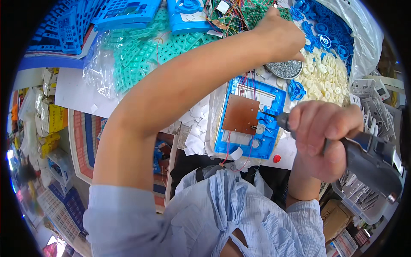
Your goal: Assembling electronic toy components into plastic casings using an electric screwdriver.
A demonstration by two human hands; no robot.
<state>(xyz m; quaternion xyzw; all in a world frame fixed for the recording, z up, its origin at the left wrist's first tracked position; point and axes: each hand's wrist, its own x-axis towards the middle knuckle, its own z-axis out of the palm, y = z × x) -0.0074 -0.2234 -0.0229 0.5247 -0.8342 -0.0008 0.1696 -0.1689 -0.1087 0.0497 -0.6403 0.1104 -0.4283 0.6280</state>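
In the head view, gripping a black power screwdriver (372,160) in the right hand (323,132), fingers curled tightly round it, bit pointing at the blue case (267,139), right of the brown board (241,115) on it. Reaching beyond the case with the left hand (282,36), near wired green boards (244,15); impossible to make out its spread or hold. Beside the case's near right corner, 1 red cap (277,158) on the bench (79,83).

Downward fisheye view from head height
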